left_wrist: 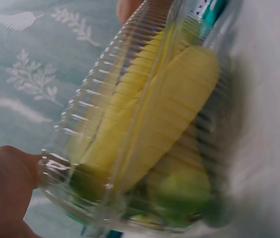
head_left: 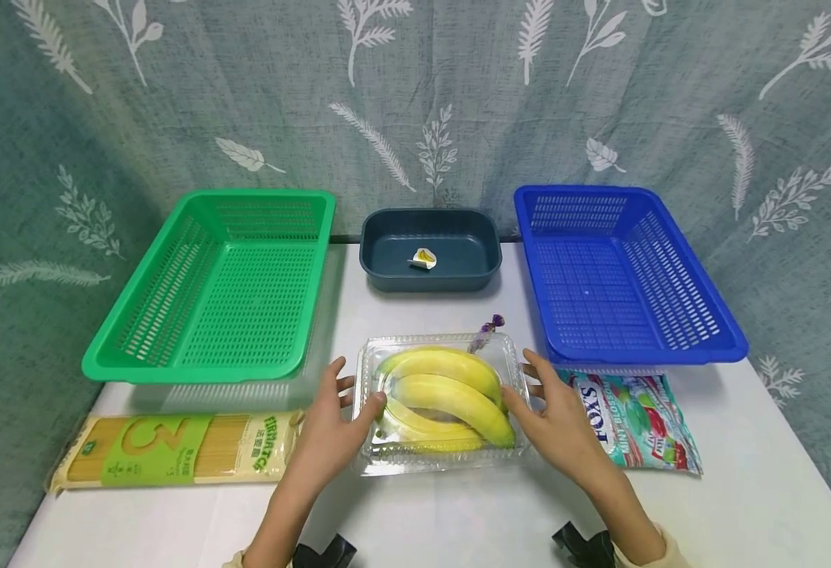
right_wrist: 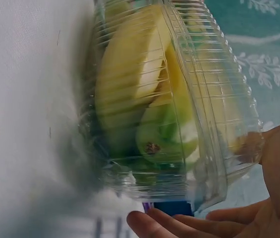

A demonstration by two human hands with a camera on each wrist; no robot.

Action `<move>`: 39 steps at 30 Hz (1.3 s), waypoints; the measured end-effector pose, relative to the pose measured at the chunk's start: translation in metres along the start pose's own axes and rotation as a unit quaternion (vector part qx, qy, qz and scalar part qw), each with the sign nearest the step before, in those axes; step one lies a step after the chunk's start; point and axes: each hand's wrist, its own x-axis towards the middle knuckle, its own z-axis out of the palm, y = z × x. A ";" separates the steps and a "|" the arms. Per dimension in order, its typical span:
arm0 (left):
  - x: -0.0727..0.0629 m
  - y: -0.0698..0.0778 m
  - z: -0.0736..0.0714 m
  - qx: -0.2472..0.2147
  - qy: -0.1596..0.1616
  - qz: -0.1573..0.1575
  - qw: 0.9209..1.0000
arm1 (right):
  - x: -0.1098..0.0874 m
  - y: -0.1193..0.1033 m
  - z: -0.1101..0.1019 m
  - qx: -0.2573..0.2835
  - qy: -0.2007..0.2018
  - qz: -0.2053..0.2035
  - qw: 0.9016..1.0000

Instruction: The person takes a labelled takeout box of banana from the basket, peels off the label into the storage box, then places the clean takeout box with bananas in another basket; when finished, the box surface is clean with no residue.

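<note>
A clear plastic clamshell box (head_left: 451, 465) of yellow bananas (head_left: 451, 394) lies between both hands, with one hand at each end. My left hand (head_left: 337, 430) has its thumb over the lid and its fingers spread along the left edge. Opposite it, my right hand (head_left: 553, 418) rests its thumb on the lid's right side, its fingers reaching along that edge. In the right wrist view, the right fingers (right_wrist: 169, 225) extend beside the rim. Green banana ends show through the ribbed wall in both wrist views. A purple wrapped item (head_left: 492, 323) peeks out behind the box.
A green basket (head_left: 301, 347) stands at the back left, a blue basket (head_left: 671, 355) at the back right. Between them, a dark teal tray (head_left: 429, 282) holds a small banana-picture sticker (head_left: 424, 258). Spaghetti (head_left: 174, 450) lies left, a Fox's candy bag (head_left: 642, 422) right.
</note>
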 end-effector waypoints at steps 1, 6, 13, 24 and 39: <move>-0.001 -0.001 0.001 -0.002 -0.001 -0.005 1.000 | 0.000 0.001 0.000 0.003 -0.001 0.008 1.000; -0.001 -0.006 0.004 -0.020 -0.004 -0.018 1.000 | 0.000 0.002 0.000 0.026 -0.010 0.050 0.998; -0.001 -0.010 0.007 -0.060 -0.008 -0.029 0.998 | 0.003 0.001 -0.002 0.069 -0.016 0.081 0.994; -0.010 -0.009 0.009 -0.141 0.007 -0.029 0.990 | -0.003 -0.017 -0.006 0.133 0.012 0.049 0.990; -0.025 0.011 -0.008 -0.274 -0.036 -0.016 0.961 | 0.009 -0.040 -0.032 0.097 0.046 -0.083 0.991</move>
